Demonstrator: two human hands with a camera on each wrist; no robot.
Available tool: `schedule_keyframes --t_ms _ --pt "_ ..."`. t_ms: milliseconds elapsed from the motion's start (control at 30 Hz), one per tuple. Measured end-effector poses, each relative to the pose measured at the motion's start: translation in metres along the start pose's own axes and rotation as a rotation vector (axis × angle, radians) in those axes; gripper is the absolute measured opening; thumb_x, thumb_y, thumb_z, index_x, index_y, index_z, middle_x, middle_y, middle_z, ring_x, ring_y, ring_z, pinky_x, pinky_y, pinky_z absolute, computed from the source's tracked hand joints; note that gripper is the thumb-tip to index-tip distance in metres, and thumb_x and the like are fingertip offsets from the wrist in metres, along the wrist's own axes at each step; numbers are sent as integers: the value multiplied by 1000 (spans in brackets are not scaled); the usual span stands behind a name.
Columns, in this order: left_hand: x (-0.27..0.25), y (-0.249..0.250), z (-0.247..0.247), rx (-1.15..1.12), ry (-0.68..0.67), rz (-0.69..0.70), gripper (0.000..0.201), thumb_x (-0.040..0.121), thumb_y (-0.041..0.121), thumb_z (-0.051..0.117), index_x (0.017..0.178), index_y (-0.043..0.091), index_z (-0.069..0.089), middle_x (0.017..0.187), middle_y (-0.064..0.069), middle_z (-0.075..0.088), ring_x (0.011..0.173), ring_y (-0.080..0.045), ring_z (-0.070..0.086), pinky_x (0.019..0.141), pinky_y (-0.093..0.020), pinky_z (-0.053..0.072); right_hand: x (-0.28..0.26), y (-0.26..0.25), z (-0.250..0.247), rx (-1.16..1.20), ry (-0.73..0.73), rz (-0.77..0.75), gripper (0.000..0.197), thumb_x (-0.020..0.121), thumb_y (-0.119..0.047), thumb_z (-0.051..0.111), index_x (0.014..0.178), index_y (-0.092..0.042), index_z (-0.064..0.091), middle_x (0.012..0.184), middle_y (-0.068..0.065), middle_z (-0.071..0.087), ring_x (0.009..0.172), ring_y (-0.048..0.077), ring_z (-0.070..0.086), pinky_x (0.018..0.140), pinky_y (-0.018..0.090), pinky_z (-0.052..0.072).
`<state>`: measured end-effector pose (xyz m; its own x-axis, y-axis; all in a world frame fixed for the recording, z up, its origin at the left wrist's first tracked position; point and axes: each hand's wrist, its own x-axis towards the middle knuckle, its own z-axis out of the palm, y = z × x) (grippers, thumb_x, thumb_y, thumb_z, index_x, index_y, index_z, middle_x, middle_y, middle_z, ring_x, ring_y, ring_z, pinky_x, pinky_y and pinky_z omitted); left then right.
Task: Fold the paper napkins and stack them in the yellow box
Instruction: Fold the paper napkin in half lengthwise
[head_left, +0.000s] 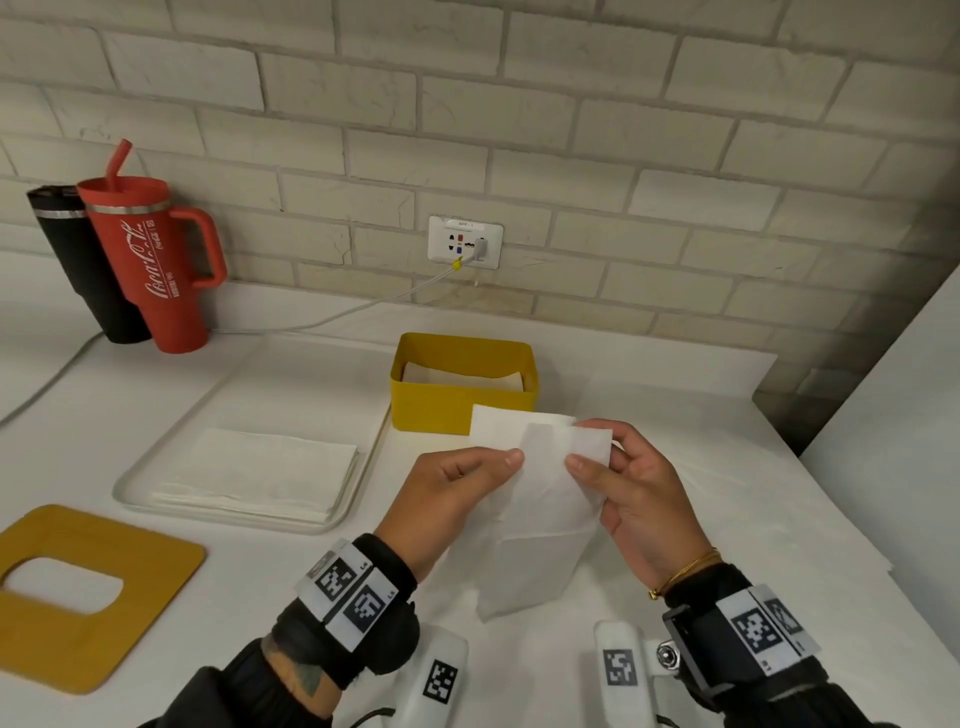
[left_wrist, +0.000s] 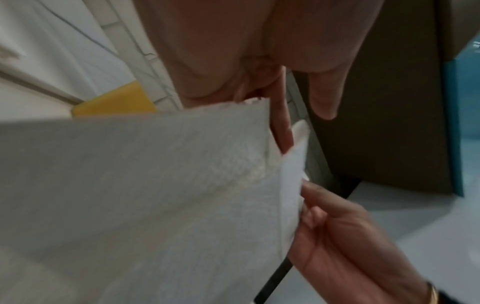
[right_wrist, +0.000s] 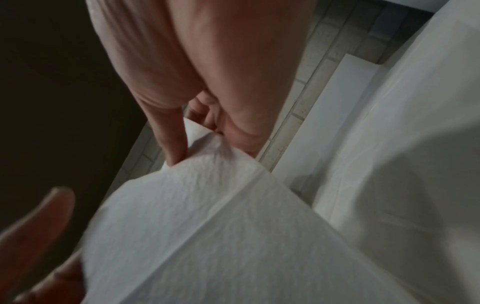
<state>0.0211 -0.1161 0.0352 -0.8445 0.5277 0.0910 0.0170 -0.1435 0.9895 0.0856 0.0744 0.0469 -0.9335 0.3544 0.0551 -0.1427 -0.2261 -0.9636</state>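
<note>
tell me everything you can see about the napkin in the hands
The napkin is a white, thin, lightly embossed paper sheet with a visible crease line, partly folded. It is held up in front of the yellow box, its lower end near the white counter. The left hand and right hand each pinch its upper edge between thumb and fingers.

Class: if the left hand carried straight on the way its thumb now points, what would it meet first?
Probably the right hand, just across the napkin that both pinch; the left hand points right, though depth is unclear.

Yellow box (head_left: 464, 404) open-topped; held napkin (head_left: 537, 467) perhaps overlapping its front.
</note>
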Motion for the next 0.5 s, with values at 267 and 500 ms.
schedule_keyframes --t_ms 267,500 --pt "10 -5 7 265 110 123 16 87 23 79 71 20 78 77 5 76 77 -14 69 77 -28 54 0 -9 -5 -322 -14 -77 21 81 -7 80 99 -16 72 96 2 76 89 20 72 75 31 58" --pt "15 -1 8 296 109 102 9 79 23 86 78 16 80 81 2 77 83 -14 71 82 -24 54 8 -41 -1 -701 -243 -218 14 79 -16 85 85 -25 77 86 -6 76 86 11 71 79 19 55"
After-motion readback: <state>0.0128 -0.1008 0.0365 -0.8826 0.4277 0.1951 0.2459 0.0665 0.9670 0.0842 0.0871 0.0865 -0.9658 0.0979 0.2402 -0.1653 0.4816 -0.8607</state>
